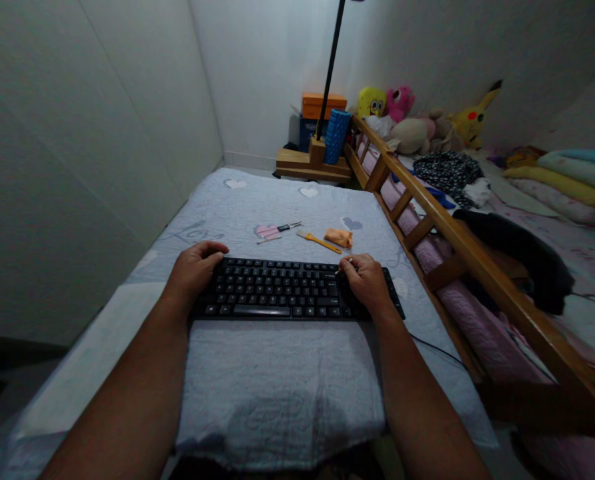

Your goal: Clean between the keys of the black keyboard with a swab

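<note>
A black keyboard [277, 287] lies flat on the cloth-covered table. My left hand [192, 270] grips its left end, thumb near the top corner and the other fingers along the edge. Over the right part of the keys, my right hand [365, 279] pinches a thin white cotton swab [344, 269], whose tip is near the keys at the upper right. Behind the keyboard lie another cotton swab [269, 239], a slim tool with a dark handle and metal tip [289, 227], a yellow-handled brush [322, 242] and a crumpled orange packet or cloth [338, 237].
The pale quilted cloth [277, 380] covers the table. A keyboard cable [437, 350] runs off to the right. Along that side stands a wooden bed rail [442, 237], with bedding and plush toys beyond. A lamp pole [331, 67] and an orange box [322, 105] stand at the back.
</note>
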Motion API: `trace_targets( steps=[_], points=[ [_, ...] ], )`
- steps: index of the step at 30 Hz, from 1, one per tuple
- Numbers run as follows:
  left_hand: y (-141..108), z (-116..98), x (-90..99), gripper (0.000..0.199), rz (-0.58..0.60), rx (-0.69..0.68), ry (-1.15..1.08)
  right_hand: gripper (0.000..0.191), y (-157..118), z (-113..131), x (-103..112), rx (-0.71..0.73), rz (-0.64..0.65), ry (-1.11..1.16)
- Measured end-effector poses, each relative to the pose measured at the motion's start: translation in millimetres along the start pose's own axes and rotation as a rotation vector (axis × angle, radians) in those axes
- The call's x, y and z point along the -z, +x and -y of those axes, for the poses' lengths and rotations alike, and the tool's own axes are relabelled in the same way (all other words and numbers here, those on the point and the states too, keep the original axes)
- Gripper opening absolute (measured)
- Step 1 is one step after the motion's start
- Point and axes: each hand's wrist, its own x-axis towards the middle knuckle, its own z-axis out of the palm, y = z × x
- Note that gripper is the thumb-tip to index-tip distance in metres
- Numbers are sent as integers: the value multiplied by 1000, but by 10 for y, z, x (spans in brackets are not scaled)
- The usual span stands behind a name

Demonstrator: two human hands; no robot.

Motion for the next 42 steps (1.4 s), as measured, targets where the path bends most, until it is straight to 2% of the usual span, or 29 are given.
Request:
trace_targets(
  steps=[11, 19, 42],
  points=[
    [-38, -61, 3, 28, -8, -2, -1, 27, -5, 36, 28, 7, 46, 9],
    [-14, -32, -2, 28, -11, -12, 2, 26, -12, 44, 35, 7, 90, 17],
    [-14, -22, -5, 26, -11, -20, 6, 25, -39, 141, -53, 57, 96, 65]
  ],
)
